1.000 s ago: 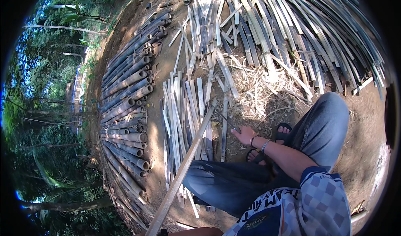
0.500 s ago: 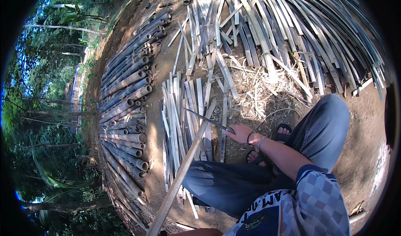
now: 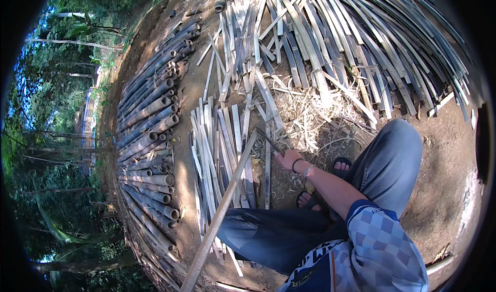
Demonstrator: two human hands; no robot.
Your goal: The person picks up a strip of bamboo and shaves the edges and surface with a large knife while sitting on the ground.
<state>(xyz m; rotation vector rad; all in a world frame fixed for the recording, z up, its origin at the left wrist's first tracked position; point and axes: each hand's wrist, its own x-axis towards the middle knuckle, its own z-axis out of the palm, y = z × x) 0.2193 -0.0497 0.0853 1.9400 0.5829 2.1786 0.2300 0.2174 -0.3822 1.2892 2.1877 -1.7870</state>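
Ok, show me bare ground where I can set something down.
The widest bare patch is the dirt right of the bent knee, below the fanned slats. A narrow earth lane runs between the bamboo poles and the pale slat bundle. Beyond the right hand, shavings crowd the ground.

So the strip [image 3: 222,209] is plain tan, and the knife [image 3: 269,140] is dark grey. Shavings [image 3: 305,111] are pale straw, slats [image 3: 413,49] mix cream with dark grey-green, and poles [image 3: 155,106] go greyish-brown. Sleeve's [image 3: 382,240] got pale blue-grey checks and a navy cuff [image 3: 356,209]. Jeans [image 3: 395,160] are faded blue-grey, sandals [image 3: 342,161] black.
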